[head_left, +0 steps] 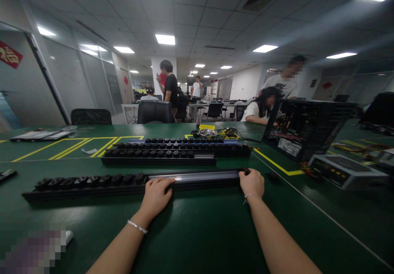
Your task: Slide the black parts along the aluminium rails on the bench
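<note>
A long black rail (197, 179) with a shiny metal strip lies across the table in front of me. Several black knob-like pieces (92, 181) line its left half. My left hand (156, 194) holds the rail near its middle, fingers laid over the top and thumb at the front side. At the rail's right end, my right hand (253, 183) has its fingers closed around a small black piece (245, 170), mostly covered by the fingers. Behind lie a shorter black rail (154, 160) and a longer one (230, 150), both carrying similar pieces.
An open computer case (308, 126) and a metal power supply box (344, 171) stand on the right. A small black part (273, 178) lies beside my right hand. Farther back are a metal dish (207, 132) and cables (230, 133). A person (254, 111) sits behind the case.
</note>
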Tool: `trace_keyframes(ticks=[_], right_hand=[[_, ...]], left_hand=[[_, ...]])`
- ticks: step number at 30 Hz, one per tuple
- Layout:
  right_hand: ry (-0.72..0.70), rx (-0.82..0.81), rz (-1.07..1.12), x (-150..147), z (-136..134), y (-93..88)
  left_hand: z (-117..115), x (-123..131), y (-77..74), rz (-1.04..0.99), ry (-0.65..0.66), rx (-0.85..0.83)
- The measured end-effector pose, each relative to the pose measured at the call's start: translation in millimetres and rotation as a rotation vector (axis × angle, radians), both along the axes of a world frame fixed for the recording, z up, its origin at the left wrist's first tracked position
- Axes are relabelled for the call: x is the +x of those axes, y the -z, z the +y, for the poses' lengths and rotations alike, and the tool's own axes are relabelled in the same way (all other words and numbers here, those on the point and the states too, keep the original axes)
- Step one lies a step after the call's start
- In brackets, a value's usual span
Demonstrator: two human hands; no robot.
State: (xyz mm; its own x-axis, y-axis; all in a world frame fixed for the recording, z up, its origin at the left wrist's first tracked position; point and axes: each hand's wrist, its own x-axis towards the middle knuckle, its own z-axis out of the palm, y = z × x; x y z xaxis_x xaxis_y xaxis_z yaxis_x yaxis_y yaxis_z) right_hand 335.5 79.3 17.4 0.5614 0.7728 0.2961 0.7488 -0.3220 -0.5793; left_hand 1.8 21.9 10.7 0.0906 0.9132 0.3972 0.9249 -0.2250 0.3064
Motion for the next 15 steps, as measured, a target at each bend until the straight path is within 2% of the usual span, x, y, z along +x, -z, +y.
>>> trace_keyframes(ticks=[9, 15], right_hand=[[0.019, 0.019, -0.063, 5.4, 1.0, -1.6], [0.027, 0.019, 0.005, 7.4, 0.5, -0.1]], left_hand=[[1.1, -0.2, 2.8, 0.002, -0.004, 0.002], [1.6, -0.1, 2.7, 0.003, -0.006, 0.005]])
